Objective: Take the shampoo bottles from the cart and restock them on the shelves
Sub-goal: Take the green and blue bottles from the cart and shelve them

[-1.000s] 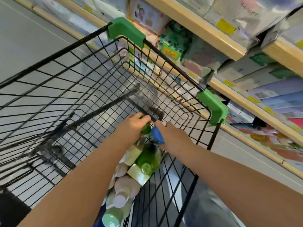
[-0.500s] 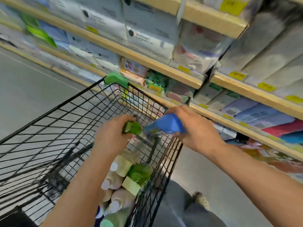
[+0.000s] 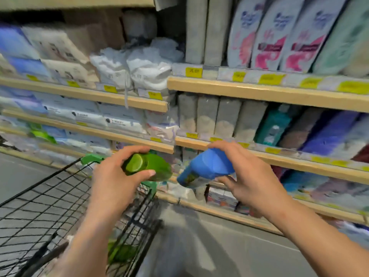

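Two bottles held up above the cart, before the shelves.

Left hand [image 3: 111,176] fingers curl round a green bottle [image 3: 147,166]; right hand [image 3: 249,176] grips a blue bottle [image 3: 205,168]. Wire cart [image 3: 50,196] below holds something green, blurred; shelves [image 3: 259,90] carry packaged goods.

My left grip [image 3: 117,182] holds the green shampoo bottle [image 3: 147,166] above the cart [image 3: 50,206], cap toward me. My right grip [image 3: 247,176] holds the blue shampoo bottle [image 3: 205,166], tilted, before the shelves [image 3: 259,90].
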`<state>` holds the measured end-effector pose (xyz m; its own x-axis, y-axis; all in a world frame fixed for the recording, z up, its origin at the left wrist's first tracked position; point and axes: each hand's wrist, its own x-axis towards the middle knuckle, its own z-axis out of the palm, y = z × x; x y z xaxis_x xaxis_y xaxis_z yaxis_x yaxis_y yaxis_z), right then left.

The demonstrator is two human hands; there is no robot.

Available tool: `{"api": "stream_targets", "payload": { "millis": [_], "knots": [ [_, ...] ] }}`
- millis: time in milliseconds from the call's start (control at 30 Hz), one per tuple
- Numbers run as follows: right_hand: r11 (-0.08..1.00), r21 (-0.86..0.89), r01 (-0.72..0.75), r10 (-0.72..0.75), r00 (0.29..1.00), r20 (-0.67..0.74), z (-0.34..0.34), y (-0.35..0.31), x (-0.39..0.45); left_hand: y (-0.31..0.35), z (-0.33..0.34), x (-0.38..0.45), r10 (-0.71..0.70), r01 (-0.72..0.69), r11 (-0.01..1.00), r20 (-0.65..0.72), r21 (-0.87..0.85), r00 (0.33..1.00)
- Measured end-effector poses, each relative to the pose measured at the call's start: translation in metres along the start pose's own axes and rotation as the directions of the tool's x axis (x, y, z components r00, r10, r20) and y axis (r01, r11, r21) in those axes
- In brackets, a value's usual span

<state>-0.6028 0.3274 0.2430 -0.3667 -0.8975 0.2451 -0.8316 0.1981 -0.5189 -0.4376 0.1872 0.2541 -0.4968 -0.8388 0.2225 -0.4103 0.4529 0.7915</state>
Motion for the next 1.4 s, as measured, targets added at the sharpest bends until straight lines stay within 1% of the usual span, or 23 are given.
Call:
{"api": "stream_targets", "payload": {
  "millis": [67,133,267,333,367,433,467,533,600,667,767,833,933,1067,1133,1267,1333,1400],
  "knots": [
    [0.998,-0.048,0.032,-0.034,0.998,-0.057,-0.034,0.024,-0.032,0.034,0.030,-0.018,0.050,-0.049,0.998,0.025,-0.040,0.998],
    [0.991,-0.122,0.047,-0.061,0.992,-0.114,-0.066,0.046,-0.063,0.063,0.061,-0.032,0.072,-0.065,0.990,0.057,-0.123,0.996],
    [0.964,-0.267,-0.011,-0.029,0.989,-0.143,-0.121,0.087,-0.113,0.115,0.121,-0.062,0.149,-0.116,0.972,0.152,-0.206,0.977],
    [0.948,-0.315,-0.047,-0.014,0.982,-0.188,-0.141,0.104,-0.133,0.138,0.145,-0.073,0.202,-0.155,0.959,0.186,-0.237,0.962],
    [0.943,-0.319,-0.095,0.027,0.977,-0.213,-0.151,0.111,-0.141,0.148,0.157,-0.077,0.232,-0.181,0.952,0.198,-0.248,0.952],
    [0.929,-0.312,-0.198,0.142,0.970,-0.196,-0.171,0.130,-0.161,0.170,0.181,-0.084,0.298,-0.239,0.936,0.219,-0.260,0.929],
    [0.932,-0.296,-0.211,0.150,0.965,-0.215,-0.178,0.135,-0.168,0.178,0.189,-0.086,0.321,-0.261,0.928,0.217,-0.264,0.922],
    [0.937,-0.281,-0.208,0.120,0.946,-0.301,-0.194,0.146,-0.182,0.196,0.207,-0.089,0.360,-0.294,0.912,0.214,-0.288,0.908],
    [0.921,-0.323,-0.218,0.096,0.930,-0.356,-0.211,0.159,-0.195,0.218,0.225,-0.089,0.397,-0.312,0.888,0.222,-0.336,0.891],
    [0.908,-0.355,-0.220,0.059,0.909,-0.412,-0.227,0.173,-0.202,0.241,0.242,-0.087,0.455,-0.365,0.859,0.209,-0.358,0.866],
    [0.875,-0.417,-0.244,0.017,0.878,-0.479,-0.257,0.202,-0.212,0.283,0.278,-0.080,0.556,-0.452,0.799,0.198,-0.396,0.808],
    [0.855,-0.449,-0.260,0.002,0.867,-0.498,-0.274,0.218,-0.214,0.303,0.295,-0.075,0.581,-0.458,0.775,0.205,-0.436,0.788],
    [0.838,-0.457,-0.298,0.020,0.854,-0.520,-0.309,0.250,-0.220,0.339,0.336,-0.065,0.620,-0.475,0.741,0.213,-0.475,0.755],
    [0.808,-0.483,-0.337,0.013,0.830,-0.557,-0.364,0.293,-0.223,0.394,0.381,-0.050,0.679,-0.524,0.681,0.173,-0.512,0.714],
    [0.786,-0.507,-0.353,-0.006,0.816,-0.578,-0.385,0.312,-0.229,0.422,0.402,-0.047,0.736,-0.591,0.626,0.134,-0.509,0.664],
    [0.761,-0.530,-0.375,-0.082,0.755,-0.651,-0.424,0.341,-0.250,0.470,0.438,-0.049,0.819,-0.664,0.517,0.085,-0.541,0.568],
    [0.723,-0.580,-0.375,-0.147,0.737,-0.659,-0.443,0.356,-0.260,0.492,0.454,-0.051,0.844,-0.682,0.468,0.054,-0.562,0.534],
    [0.676,-0.630,-0.381,-0.193,0.735,-0.651,-0.463,0.374,-0.269,0.514,0.473,-0.053,0.863,-0.707,0.422,0.013,-0.567,0.504]
  ]
}}
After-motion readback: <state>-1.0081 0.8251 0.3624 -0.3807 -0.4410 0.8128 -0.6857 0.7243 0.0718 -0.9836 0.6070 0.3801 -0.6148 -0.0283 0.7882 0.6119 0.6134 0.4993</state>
